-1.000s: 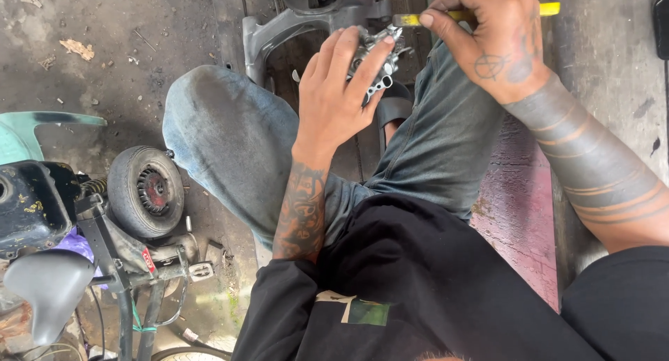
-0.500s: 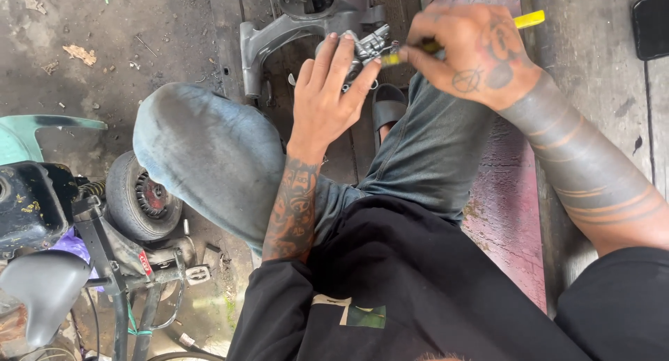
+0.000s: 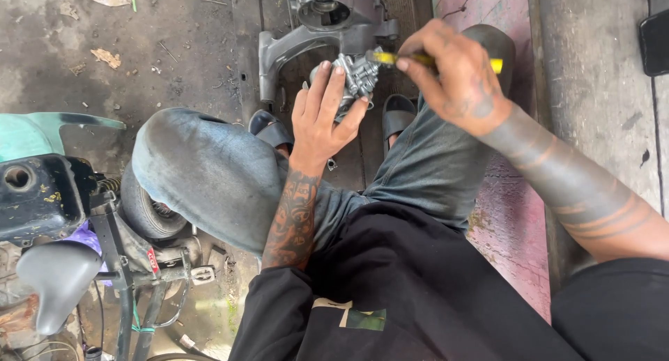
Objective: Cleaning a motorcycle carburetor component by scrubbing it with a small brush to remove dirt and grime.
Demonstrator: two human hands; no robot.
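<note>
On the stained concrete floor of a workshop, the left hand has its fingers clamped on a small metal carburettor above the knees, the right hand gripping a yellow screwdriver whose tip could slip off, the part being unsupported.

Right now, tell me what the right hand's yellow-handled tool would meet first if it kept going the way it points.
The right hand aims the yellow-handled tool leftward; its tip is already at the small metal engine part held in the left hand. That part comes first, though depth is unclear.
</note>
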